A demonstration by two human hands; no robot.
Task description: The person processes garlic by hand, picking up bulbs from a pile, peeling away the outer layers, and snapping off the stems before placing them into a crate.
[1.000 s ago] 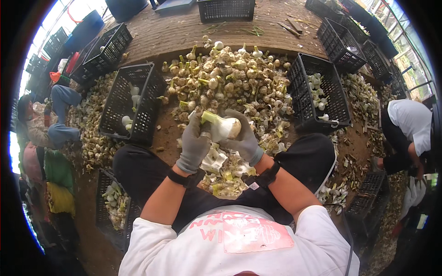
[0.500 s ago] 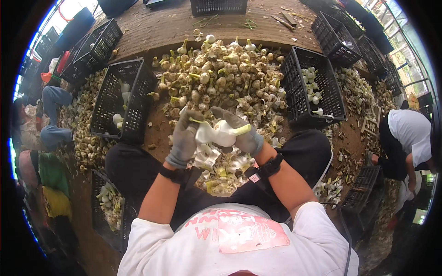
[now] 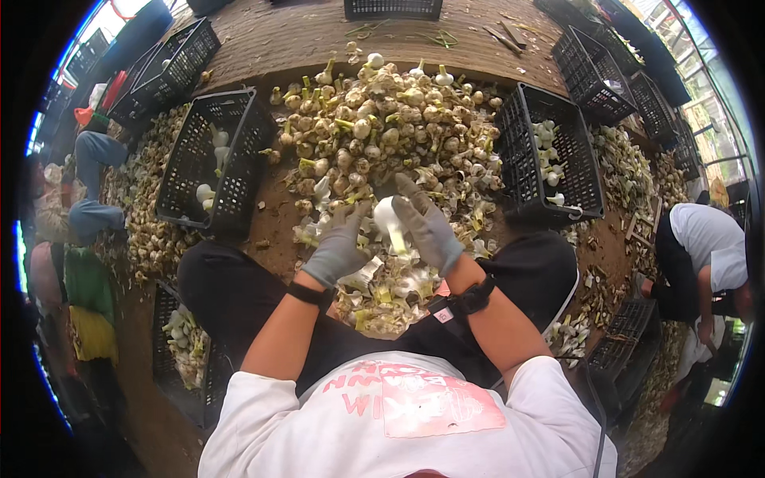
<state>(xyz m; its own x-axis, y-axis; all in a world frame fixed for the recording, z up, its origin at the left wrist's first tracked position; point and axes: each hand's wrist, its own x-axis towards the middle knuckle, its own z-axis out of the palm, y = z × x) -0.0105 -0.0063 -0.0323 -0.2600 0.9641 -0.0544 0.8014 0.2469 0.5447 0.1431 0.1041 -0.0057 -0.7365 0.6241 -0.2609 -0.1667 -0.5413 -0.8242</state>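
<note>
Both gloved hands, left hand [image 3: 339, 247] and right hand [image 3: 429, 227], clamp one white garlic bulb [image 3: 388, 217]; big unpeeled heap [image 3: 382, 119] at twelve o'clock, few cleaned bulbs in crate [image 3: 550, 155] at two.

Grey-gloved fingers [image 3: 418, 215] cover much of the white peeled garlic bulb [image 3: 388, 217], hiding each grip on it. The black plastic crate [image 3: 392, 8] at the top edge is cut off. Contents of far black crates [image 3: 594, 68] are too small to tell.

Small white tag [image 3: 443, 315] on black wrist strap, right forearm
</note>
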